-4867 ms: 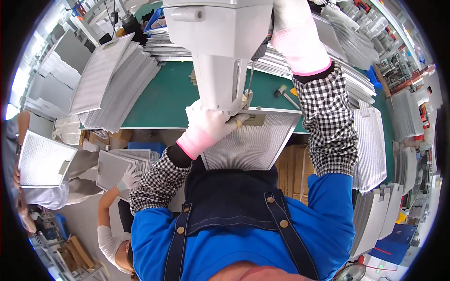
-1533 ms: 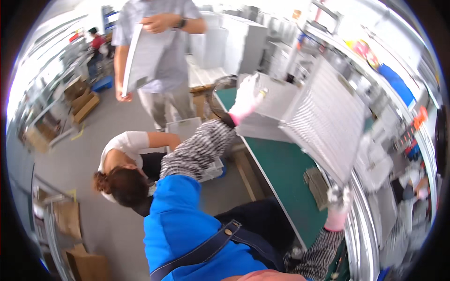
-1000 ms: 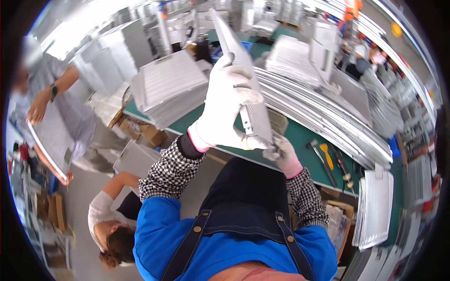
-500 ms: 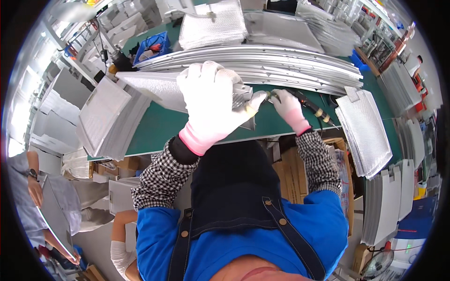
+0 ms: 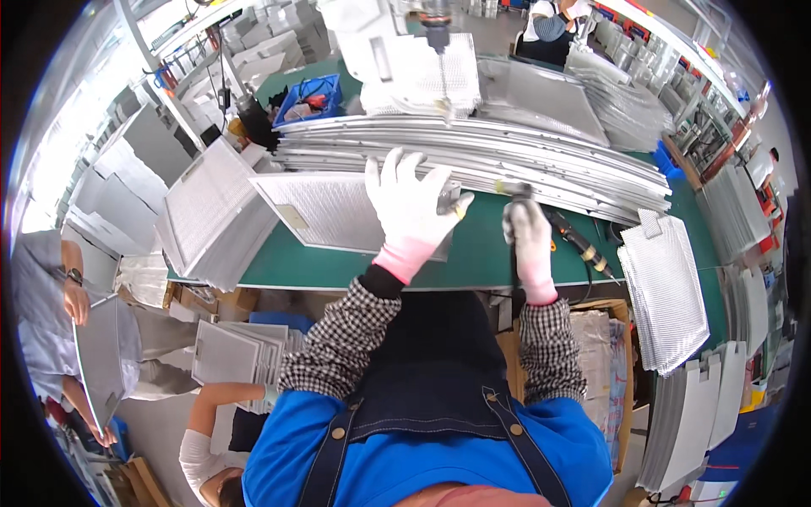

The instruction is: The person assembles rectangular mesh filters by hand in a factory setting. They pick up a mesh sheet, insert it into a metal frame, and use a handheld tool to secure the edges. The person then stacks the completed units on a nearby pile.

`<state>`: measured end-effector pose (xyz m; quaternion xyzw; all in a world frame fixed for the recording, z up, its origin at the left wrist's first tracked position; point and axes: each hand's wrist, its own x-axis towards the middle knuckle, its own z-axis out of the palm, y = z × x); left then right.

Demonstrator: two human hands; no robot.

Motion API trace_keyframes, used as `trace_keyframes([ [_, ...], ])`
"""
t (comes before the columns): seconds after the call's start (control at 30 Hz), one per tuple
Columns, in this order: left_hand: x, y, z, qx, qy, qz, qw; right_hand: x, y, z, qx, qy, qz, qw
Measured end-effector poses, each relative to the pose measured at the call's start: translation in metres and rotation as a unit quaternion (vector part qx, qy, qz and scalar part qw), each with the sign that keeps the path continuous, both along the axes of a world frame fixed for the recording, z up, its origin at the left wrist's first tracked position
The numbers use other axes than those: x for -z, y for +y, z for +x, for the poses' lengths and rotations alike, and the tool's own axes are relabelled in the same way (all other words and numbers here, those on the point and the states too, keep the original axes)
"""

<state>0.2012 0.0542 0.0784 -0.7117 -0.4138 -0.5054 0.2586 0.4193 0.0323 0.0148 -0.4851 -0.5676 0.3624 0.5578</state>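
Observation:
A silver framed mesh panel leans at a slant over the green workbench, a pale rectangular patch near its left end. At its right end my left hand, in a white glove with a pink cuff, grips the frame with fingers spread along the top and thumb at the corner. A small grey piece shows by that thumb; its kind is unclear. Just right of it, my gloved right hand is closed around a small hammer with a dark head and a yellowish face, held upright. The hammer face is apart from the panel.
Long silver metal strips lie stacked behind my hands. An electric screwdriver rests right of my right hand. Mesh panels are stacked at left and right. A blue bin stands behind; a co-worker holds a panel at left.
My left hand has come down with the panel, which now shows more of its mesh face. My right hand has moved nearer me, and the hammer now shows plainly in it. The view has shifted.

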Motion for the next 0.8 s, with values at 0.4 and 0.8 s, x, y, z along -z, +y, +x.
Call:
trace_keyframes([
  [0.4,-0.018,-0.02,-0.003,-0.012,-0.009,-0.184,0.983,0.015,0.005,-0.039,0.055,0.189,0.003,0.98],
  [0.8,-0.073,-0.132,-0.138,0.25,-0.291,0.039,0.923,0.064,0.058,-0.033,0.133,-0.619,0.096,0.768],
])
